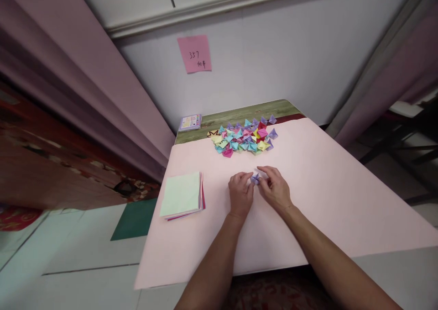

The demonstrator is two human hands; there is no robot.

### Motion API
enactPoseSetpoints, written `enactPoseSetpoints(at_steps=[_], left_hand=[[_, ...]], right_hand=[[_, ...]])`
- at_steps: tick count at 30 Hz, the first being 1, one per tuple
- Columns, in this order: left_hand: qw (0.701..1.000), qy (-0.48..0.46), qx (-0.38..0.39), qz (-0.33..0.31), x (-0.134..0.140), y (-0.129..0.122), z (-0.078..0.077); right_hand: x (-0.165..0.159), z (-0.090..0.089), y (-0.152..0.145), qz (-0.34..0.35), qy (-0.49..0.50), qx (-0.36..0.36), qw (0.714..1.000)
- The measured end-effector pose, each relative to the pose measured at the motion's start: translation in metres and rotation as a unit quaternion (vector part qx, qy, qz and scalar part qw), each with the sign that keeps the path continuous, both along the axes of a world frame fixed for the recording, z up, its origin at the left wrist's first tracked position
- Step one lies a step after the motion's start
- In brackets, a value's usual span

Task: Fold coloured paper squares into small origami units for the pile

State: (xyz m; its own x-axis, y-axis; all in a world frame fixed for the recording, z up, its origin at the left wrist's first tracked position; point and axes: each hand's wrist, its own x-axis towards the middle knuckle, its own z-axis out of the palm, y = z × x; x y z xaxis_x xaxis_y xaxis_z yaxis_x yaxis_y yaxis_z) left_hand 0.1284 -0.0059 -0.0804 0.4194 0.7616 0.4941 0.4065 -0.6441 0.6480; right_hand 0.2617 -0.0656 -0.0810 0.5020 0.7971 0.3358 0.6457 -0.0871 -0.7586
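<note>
A small purple folded paper piece (255, 178) is between my two hands, just above the pink table cover. My left hand (240, 189) pinches its left side between thumb and fingers. On its right side, my right hand (274, 187) grips it with the thumb, while the index finger arches over the top. My fingers cover part of its edges. Beyond my hands lies a pile of folded paper pieces (242, 137) in purple, blue, yellow, green and pink. To the left sits a stack of square paper sheets (181, 193), pale green on top.
A pink cover (328, 191) spreads over the table, whose green wood-patterned far end (226, 115) shows. A small stack of printed cards (190, 122) rests at the far left corner. A pink note (195, 54) is on the wall behind. Curtains hang on both sides.
</note>
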Motion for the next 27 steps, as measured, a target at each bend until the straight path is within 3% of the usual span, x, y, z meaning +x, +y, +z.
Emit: enactPoseSetpoints(at_steps=[5, 16, 27], left_hand=[[0.998, 0.045, 0.028, -0.021, 0.005, -0.002, 0.002], [0.997, 0.048, 0.045, 0.027, -0.007, 0.002, 0.005], [0.996, 0.052, 0.059, -0.043, -0.004, -0.004, 0.011]], right_hand=[[0.002, -0.002, 0.002, 0.002, 0.000, -0.012, 1.000], [0.003, -0.006, -0.004, -0.020, 0.043, -0.010, 0.999], [-0.006, -0.003, -0.009, 0.019, -0.092, 0.010, 0.996]])
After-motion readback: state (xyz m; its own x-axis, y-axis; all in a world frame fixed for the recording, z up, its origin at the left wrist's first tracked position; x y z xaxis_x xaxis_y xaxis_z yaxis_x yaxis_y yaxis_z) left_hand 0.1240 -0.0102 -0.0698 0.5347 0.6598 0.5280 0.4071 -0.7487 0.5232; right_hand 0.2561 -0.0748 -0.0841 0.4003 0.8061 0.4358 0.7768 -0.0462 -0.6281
